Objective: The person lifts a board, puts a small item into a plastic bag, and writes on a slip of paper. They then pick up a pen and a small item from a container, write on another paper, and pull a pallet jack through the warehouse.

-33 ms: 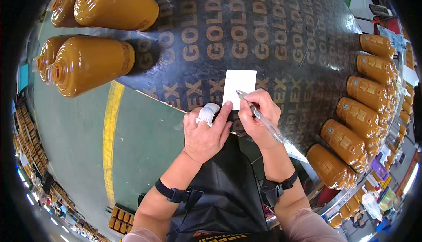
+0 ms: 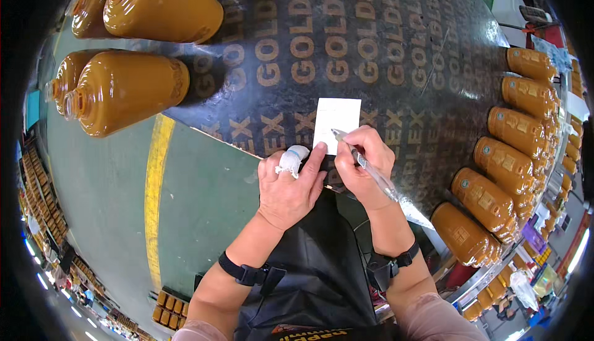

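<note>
Far left of the white paper (image 2: pixel 339 115), big amber jars (image 2: pixel 133 90): grouped on the counter (image 2: pixel 278 101), well apart from your hands.
Your left hand (image 2: pixel 284 190): just left of the paper and toward you, thumb tip on its near-left edge, other fingers curled; you cannot tell here whether this grip closes on anything. A white wrap (image 2: pixel 291 161) covers one finger.
Paper: flat, between your hands, long axis running away from you.
Pen (image 2: pixel 378 179): tip at the paper's middle, long axis slanting back toward you and rightward; whether it touches is too small to tell.
Your right hand (image 2: pixel 369 155): just right of the paper, its grip pinching the pen between thumb and fingers.
Far right of the paper, jar row (image 2: pixel 510 133): amber, lined up running away from you.
</note>
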Action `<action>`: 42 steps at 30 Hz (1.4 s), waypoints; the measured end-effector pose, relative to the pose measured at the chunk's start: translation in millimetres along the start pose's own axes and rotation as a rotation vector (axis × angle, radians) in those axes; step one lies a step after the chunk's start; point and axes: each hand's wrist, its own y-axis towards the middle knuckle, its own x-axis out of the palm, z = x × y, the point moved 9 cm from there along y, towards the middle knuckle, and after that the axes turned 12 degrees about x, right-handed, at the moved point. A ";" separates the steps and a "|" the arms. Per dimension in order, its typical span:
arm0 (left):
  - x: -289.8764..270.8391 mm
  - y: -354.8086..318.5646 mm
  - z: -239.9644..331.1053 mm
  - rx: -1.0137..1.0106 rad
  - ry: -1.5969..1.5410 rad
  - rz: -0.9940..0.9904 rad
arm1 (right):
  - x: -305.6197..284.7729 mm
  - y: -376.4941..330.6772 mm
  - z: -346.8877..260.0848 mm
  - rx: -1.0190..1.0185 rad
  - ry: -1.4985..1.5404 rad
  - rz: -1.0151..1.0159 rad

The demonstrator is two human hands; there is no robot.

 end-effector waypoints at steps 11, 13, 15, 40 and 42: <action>2.3 -2.6 -3.9 -0.007 0.004 -0.005 | 6.7 0.3 -2.2 -0.027 -0.038 -0.065; 1.8 -1.9 -3.4 -0.005 -0.004 -0.010 | 3.4 -1.6 1.0 -0.002 -0.025 -0.051; 2.9 -1.9 -3.4 -0.003 -0.013 -0.015 | 1.8 -2.0 3.8 0.023 -0.012 -0.038; 5.2 -3.1 0.7 -0.006 -0.005 0.001 | -10.8 -7.6 16.9 0.129 -0.048 -0.022; 5.0 -3.6 0.7 -0.004 0.004 0.006 | -6.7 -6.9 13.5 0.077 -0.017 -0.027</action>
